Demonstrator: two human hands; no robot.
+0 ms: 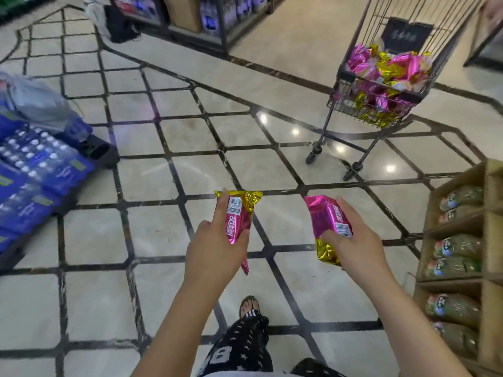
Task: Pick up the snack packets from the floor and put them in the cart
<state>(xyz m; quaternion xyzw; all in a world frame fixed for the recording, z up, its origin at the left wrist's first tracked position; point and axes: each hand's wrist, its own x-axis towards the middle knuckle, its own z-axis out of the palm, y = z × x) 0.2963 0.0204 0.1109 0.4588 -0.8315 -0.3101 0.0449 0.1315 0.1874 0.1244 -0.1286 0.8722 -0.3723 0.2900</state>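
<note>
My left hand (215,250) grips a pink and gold snack packet (238,210), held upright over the tiled floor. My right hand (353,243) grips a second pink and gold snack packet (328,221), gold end pointing down. Both are held out in front of me at about the same height. The wire cart (353,77) stands ahead to the right, well beyond my hands, and holds several pink and gold packets (386,74).
Blue packs of bottles (35,170) and a plastic bag (38,102) lie at the left. A wooden shelf with green packets (460,248) stands close at the right. Dark store shelving (190,20) runs along the back. My leg and sandalled foot (249,308) are below.
</note>
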